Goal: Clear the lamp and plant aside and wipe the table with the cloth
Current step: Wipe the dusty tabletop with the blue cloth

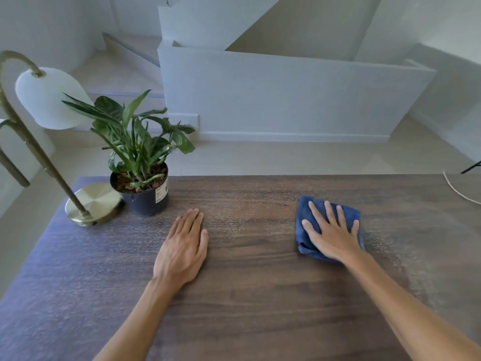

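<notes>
At the far left corner of the table [247, 295], the lamp [52, 142] is standing on its round brass base, with the plant [140, 162] in its dark pot sitting just beside that base, close enough that the two may be touching. Both are already sitting clear of the middle, so the clearing step looks done and the wiping is under way. A broad sweep running leftward could be catching the pot or the lamp base, and the lamp, with its tall curved stem and heavy-looking shade hanging out over the leaves, is looking like the likelier one to tip.

Moving toward the centre, the left hand [182, 246] is lying flat on the bare wood, fingers straight and held close together, holding nothing; it appears to be bracing the person.

Further right, the right hand [330, 233] is pressing down on the folded blue cloth [312, 246], fingers straight and spread wide across it. Pale dusty streaks are showing on the wood around the cloth and toward the right edge, so patches could be getting missed if strokes are not overlapping. With only a flat palm on it, the cloth could also be bunching or slipping out.

Near the far right edge, a thin pale cord [458, 190] is trailing across the corner, where a long stroke could be snagging it.
</notes>
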Demonstrator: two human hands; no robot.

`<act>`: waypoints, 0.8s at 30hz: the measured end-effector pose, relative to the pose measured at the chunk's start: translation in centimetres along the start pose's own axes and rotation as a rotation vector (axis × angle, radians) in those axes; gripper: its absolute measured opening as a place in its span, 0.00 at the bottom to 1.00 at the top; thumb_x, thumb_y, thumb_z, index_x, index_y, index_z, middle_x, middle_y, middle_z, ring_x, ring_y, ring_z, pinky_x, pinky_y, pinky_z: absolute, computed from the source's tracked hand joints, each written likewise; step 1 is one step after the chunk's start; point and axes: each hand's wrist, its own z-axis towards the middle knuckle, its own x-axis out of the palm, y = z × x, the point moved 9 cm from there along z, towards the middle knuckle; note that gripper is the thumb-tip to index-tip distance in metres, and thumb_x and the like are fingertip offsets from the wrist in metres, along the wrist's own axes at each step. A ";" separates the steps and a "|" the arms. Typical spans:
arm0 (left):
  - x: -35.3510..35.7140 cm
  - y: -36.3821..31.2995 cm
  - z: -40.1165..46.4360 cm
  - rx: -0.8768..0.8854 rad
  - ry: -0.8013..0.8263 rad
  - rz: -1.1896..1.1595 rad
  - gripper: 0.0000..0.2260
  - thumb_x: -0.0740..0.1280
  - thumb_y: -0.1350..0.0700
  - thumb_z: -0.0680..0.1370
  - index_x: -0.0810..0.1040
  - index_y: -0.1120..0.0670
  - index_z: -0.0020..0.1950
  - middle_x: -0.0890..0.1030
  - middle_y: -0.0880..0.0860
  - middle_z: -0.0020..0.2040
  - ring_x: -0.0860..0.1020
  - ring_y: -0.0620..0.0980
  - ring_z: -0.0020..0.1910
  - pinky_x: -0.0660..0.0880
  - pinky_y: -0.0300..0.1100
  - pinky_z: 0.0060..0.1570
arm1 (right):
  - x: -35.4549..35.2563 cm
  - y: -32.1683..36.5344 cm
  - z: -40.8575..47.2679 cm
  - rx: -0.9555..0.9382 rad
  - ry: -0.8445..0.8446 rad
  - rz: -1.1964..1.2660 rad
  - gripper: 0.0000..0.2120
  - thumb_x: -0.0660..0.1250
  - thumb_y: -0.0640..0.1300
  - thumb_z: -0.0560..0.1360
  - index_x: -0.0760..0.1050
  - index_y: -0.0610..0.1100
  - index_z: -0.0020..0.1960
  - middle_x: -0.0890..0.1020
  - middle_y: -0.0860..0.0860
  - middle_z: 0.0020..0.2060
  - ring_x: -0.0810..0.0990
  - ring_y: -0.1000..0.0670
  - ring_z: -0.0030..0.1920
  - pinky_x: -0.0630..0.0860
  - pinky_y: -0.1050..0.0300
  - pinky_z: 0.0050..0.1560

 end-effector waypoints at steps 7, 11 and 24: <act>-0.2 1.2 -0.1 -0.054 0.034 -0.175 0.31 0.39 0.42 0.80 0.56 0.53 0.80 0.61 0.50 0.79 0.55 0.43 0.78 0.45 0.37 0.76 | 4.5 22.5 -4.6 -0.401 -0.138 0.014 0.32 0.43 0.67 0.79 0.45 0.61 0.81 0.43 0.51 0.82 0.36 0.44 0.80 0.34 0.29 0.73; -0.5 1.5 -1.0 -0.111 0.079 -0.213 0.31 0.40 0.42 0.80 0.59 0.53 0.79 0.60 0.51 0.79 0.54 0.41 0.76 0.43 0.33 0.73 | 6.6 19.8 -16.0 -0.625 -0.124 0.035 0.30 0.48 0.66 0.79 0.48 0.64 0.80 0.45 0.56 0.81 0.36 0.50 0.80 0.34 0.35 0.75; 1.3 -3.7 -6.4 0.071 0.106 0.003 0.31 0.39 0.42 0.80 0.58 0.55 0.79 0.55 0.48 0.80 0.47 0.40 0.78 0.41 0.39 0.77 | 3.0 8.0 -6.0 -0.219 -0.135 0.044 0.30 0.43 0.68 0.79 0.44 0.64 0.80 0.43 0.54 0.81 0.37 0.45 0.80 0.36 0.27 0.73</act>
